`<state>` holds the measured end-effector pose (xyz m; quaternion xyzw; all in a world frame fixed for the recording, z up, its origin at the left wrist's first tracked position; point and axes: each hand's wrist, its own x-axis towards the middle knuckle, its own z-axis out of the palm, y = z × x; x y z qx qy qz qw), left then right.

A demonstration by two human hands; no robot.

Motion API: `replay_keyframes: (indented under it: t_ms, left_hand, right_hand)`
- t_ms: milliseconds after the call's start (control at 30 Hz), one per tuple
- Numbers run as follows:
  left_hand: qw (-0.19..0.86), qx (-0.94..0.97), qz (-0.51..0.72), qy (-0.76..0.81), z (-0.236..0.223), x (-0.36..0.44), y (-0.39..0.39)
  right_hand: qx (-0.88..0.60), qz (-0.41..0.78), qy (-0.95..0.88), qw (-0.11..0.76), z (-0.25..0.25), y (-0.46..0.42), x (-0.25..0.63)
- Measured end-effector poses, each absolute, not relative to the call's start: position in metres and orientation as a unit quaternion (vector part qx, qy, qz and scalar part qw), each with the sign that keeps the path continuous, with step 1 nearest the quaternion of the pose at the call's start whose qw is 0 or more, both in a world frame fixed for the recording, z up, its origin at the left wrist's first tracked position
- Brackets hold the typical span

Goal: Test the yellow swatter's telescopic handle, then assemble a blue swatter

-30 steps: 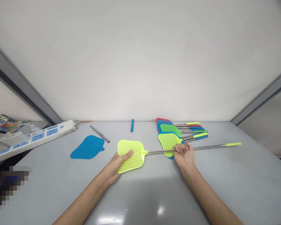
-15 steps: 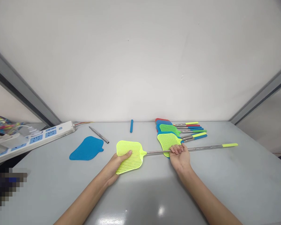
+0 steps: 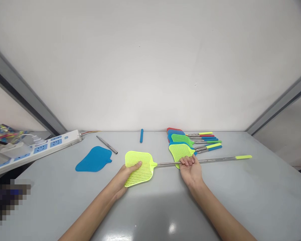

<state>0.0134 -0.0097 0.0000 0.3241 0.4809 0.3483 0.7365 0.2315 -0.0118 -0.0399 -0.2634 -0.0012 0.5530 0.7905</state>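
My left hand [image 3: 122, 177] grips the lime-green mesh head of a fly swatter [image 3: 140, 169], which lies flat on the table. The swatter's steel telescopic shaft [image 3: 215, 161] runs right, ending in a lime-green grip [image 3: 243, 157]. My right hand [image 3: 190, 170] is closed around that shaft, just above a lime-green swatter head [image 3: 178, 152] lying on top of a stack of swatters [image 3: 178, 136]. Left of my hands lie a loose blue swatter head [image 3: 94, 160], a bare steel shaft [image 3: 106, 144] and a blue handle piece [image 3: 141, 135].
A white power strip [image 3: 40, 150] with plugs and a cable lies at the left, by a colourful plastic bundle [image 3: 2, 134]. A pixelated patch [image 3: 7, 201] covers the lower left corner. The grey table [image 3: 253, 190] ends at a white wall.
My right hand has slid left along the shaft, and the shaft's grip end has moved left, so the shaft looks shorter. My left hand and the swatter head have barely moved.
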Motion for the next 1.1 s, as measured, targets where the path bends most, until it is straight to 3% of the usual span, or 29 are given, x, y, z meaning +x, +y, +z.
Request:
replay_keyframes:
  t_ms: [700, 967, 1100]
  left_hand:
    - [0.729, 0.345, 0.347, 0.478, -0.003, 0.01, -0.006]
    - [0.726, 0.323, 0.365, 0.485, -0.005, 0.009, -0.003]
    - [0.738, 0.299, 0.361, 0.486, -0.005, 0.008, -0.002]
  right_hand:
    - [-0.272, 0.584, -0.036, 0.764, -0.046, -0.008, 0.234]
    - [-0.263, 0.605, -0.095, 0.746, -0.025, -0.009, 0.238]
    - [-0.319, 0.56, -0.164, 0.747, -0.013, -0.014, 0.238]
